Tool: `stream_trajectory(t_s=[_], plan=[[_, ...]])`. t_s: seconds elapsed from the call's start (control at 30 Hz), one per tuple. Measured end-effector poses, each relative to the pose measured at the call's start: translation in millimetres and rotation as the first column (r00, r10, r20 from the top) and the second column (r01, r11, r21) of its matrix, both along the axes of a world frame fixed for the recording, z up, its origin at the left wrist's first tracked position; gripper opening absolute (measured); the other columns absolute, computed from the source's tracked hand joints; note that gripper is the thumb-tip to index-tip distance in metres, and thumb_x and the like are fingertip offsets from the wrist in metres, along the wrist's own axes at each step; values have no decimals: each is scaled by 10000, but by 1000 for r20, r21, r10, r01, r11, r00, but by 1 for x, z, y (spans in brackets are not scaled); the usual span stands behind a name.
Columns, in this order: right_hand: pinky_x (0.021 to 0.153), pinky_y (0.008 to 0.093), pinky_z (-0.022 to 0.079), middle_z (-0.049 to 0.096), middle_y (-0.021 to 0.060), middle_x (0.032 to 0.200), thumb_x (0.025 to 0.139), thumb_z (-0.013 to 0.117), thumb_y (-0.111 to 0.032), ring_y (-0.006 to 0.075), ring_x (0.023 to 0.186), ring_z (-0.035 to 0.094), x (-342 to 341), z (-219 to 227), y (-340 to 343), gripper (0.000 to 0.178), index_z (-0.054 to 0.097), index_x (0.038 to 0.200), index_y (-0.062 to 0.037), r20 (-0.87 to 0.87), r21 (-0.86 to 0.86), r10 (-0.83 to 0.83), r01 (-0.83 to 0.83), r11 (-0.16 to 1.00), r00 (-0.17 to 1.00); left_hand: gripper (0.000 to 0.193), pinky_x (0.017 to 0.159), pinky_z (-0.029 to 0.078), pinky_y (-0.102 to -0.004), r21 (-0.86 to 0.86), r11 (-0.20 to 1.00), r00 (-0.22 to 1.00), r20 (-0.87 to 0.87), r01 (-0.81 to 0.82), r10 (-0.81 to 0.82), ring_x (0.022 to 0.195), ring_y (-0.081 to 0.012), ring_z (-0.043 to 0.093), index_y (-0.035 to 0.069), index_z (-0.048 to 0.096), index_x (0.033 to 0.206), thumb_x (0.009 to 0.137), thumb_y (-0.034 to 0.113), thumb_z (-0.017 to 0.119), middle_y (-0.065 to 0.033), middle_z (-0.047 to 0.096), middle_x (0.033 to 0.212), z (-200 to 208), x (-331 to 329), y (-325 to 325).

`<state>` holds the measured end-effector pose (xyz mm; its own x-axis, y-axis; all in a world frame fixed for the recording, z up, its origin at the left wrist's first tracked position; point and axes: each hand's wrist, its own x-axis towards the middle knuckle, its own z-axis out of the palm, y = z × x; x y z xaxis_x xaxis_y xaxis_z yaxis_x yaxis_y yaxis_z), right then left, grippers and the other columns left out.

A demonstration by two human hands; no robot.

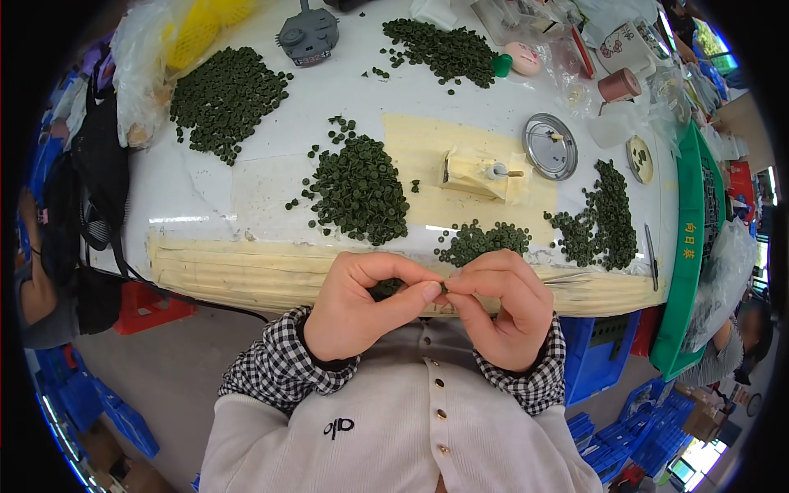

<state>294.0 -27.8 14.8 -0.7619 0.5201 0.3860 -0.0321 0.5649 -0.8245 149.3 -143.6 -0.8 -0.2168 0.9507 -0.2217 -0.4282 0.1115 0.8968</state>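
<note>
My left hand (349, 308) and my right hand (509, 308) meet at the table's near edge. Their thumbs and forefingers pinch a small dark green piece (445, 287) between them, mostly hidden by the fingertips. Just beyond the right hand lies a small heap of green ring-like wheels (485, 242). A larger pile of dark green wheel-like pieces (359, 191) spreads beyond my left hand. Another heap of wheels (612, 218) lies to the right, beside a thin pen-like tool (651, 256). Under the left fingers, a few more green pieces (385, 287) show in part.
A taped block with a metal post (499, 172) stands mid-table, near a round metal dish (550, 146). Farther back are two more green piles (230, 99), a grey model turret (308, 37) and a reddish-brown spool (619, 85). A green crate (686, 271) borders the right side.
</note>
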Motion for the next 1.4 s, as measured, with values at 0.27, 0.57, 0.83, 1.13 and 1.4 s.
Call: stream_trajectory(t_s=[0.27,0.57,0.83,1.13,1.4], plan=[[590,261,494,609,102,819,682,679,96,197,696,611,-3,0,-2,212,633,866,2,-12,32,-19,20,999,1000,103,656,452,-197,-7,999,998,-42,-40,40,734,-45,549,-35,654,904,849,44,618,-41,661,821,-1,2,0],[621,276,503,614,106,820,703,660,89,210,718,617,-2,0,-2,179,628,856,3,-6,-20,-4,4,1000,1000,85,602,405,-179,19,999,998,-56,-36,37,671,-21,474,-30,644,886,844,41,622,-18,641,800,-5,1,0],[693,262,461,628,93,826,740,618,69,171,758,588,0,-3,-9,118,618,847,20,-3,-493,-24,19,870,1000,70,582,389,-174,35,998,995,-83,-51,53,644,-11,451,-24,645,877,833,23,619,4,629,773,-3,3,1],[676,267,467,628,91,813,743,628,53,174,747,590,-4,-4,-10,98,625,832,12,5,-405,-28,27,914,1000,74,591,397,-169,1,996,991,-98,-94,94,652,-9,465,-31,637,882,838,20,607,-21,647,791,-5,6,-2],[666,263,470,622,92,790,739,653,55,182,734,593,1,4,-5,117,636,846,11,75,-329,-164,180,927,984,76,500,341,-177,-116,982,912,369,-149,182,555,-15,411,16,586,932,900,77,553,-32,613,769,0,-3,-4]])
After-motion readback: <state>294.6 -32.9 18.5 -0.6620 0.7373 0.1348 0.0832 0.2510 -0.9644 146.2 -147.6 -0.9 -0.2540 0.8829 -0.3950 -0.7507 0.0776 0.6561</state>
